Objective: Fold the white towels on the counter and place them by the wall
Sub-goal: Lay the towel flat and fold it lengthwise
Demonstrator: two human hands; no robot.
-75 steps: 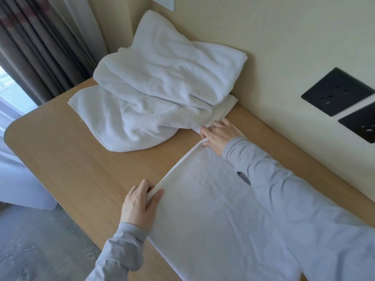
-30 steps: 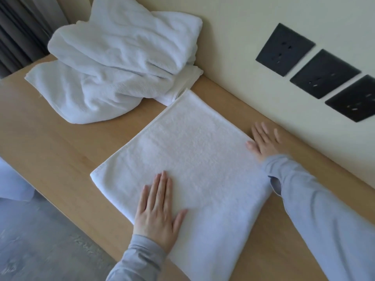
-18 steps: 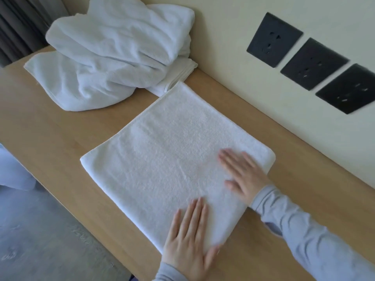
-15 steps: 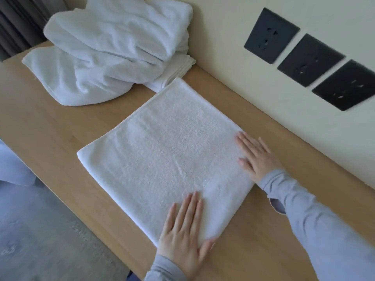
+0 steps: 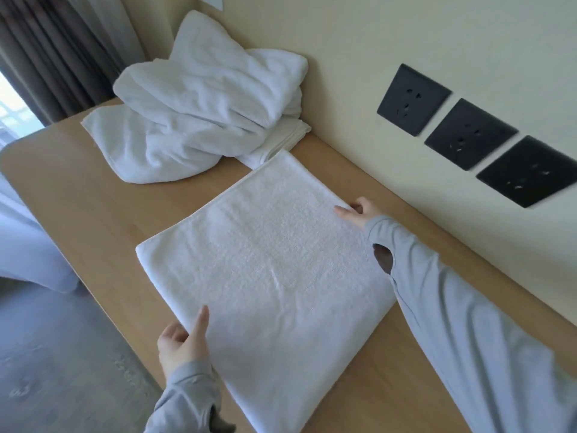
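Moved off its top, left hand (image 5: pixel 181 345) and right hand (image 5: pixel 357 212) grip the folded towel (image 5: pixel 274 264).

Folded towel (image 5: pixel 274 264) was plain white, no print. Towel pile (image 5: pixel 199 110) at the desk's far corner: same white. Desk (image 5: pixel 78 207) was light wood grain. Wall (image 5: pixel 390 42) cream, socket plates (image 5: pixel 413 100) black. Sleeves (image 5: pixel 452 307) pale grey. Curtain (image 5: pixel 46 51) dark brown-grey, floor (image 5: pixel 56 354) mottled grey.

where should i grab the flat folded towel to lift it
Take the folded towel by its two opposite edges, thumbs on top, fingers under: left hand from the room side, right hand from the wall side. It lies flat and wide, so a single pinch would likely let it sag.
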